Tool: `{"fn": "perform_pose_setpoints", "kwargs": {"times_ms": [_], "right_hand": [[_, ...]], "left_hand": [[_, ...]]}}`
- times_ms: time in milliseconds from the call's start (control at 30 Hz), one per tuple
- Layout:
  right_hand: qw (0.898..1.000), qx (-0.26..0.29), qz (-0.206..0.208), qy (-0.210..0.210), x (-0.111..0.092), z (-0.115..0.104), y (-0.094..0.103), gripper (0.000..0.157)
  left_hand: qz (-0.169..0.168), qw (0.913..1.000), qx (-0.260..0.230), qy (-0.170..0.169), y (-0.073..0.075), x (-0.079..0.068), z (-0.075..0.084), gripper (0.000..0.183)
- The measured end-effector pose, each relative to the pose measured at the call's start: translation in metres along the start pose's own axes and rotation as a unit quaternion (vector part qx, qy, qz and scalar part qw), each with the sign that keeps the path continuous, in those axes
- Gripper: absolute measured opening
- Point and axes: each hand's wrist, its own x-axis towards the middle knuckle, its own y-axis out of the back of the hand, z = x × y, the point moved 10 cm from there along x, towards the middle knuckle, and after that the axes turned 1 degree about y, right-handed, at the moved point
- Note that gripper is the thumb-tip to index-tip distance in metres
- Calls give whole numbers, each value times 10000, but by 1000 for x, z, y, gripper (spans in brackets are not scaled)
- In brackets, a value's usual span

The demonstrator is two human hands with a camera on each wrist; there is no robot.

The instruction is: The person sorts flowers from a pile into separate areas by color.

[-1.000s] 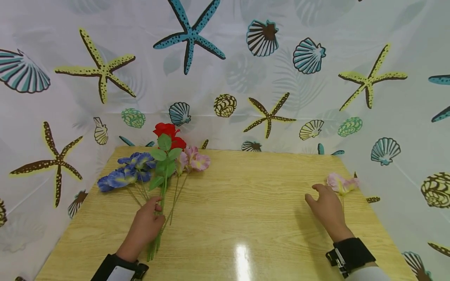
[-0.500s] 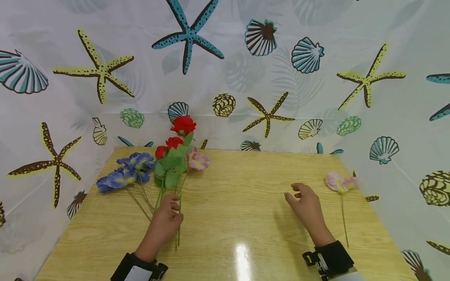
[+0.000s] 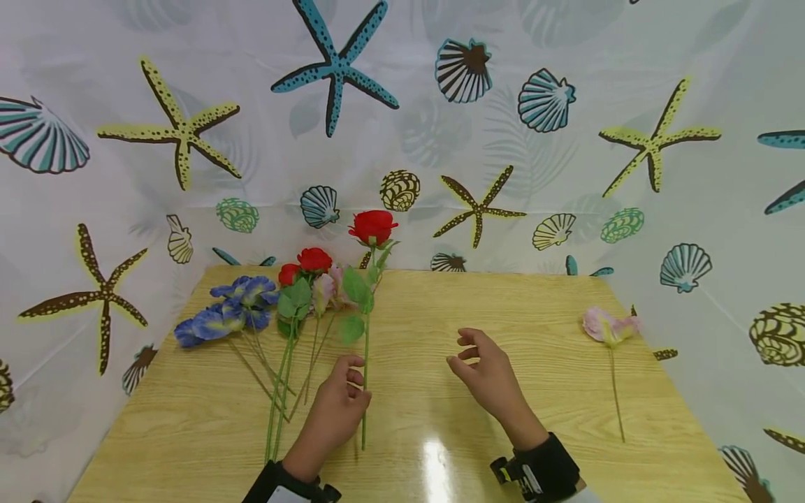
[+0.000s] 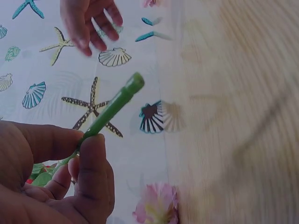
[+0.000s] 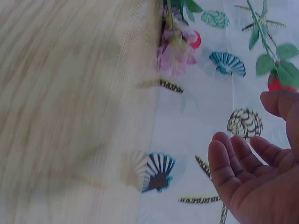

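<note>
My left hand (image 3: 339, 404) pinches the green stem of a red artificial rose (image 3: 372, 227) between thumb and fingers. The rose stands upright above the table, its leaves below the bloom. In the left wrist view the cut end of the rose stem (image 4: 114, 108) pokes out past the fingertips. My right hand (image 3: 493, 377) hovers to the right of the rose with fingers relaxed and holds nothing. Left of my left hand lie more red roses (image 3: 314, 260), blue irises (image 3: 233, 311) and pink flowers (image 3: 323, 292), their stems crossing.
A single pink flower (image 3: 608, 327) with a thin stem lies at the right side of the wooden table (image 3: 440, 321). Behind the table hangs a white cloth (image 3: 402, 105) printed with starfish and shells.
My left hand has lifted one rose out of the group and carried it to the right. My right hand has moved left, away from the lone pink flower.
</note>
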Motion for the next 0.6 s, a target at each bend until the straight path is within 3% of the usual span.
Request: {"fn": "perform_pose_setpoints", "kwargs": {"times_ms": [167,300,600], "right_hand": [[9996,292,-69,7,2,-20,-18,46],[9986,513,-113,-22,2,-32,-31,46],[9955,880,-354,37,-3,-44,-55,49]], "left_hand": [[-205,9997,-64,-103,-20,-2,4,40],[-180,9997,29,-187,-31,-6,9,39],[-291,9990,8,-344,-50,-9,16,37]]}}
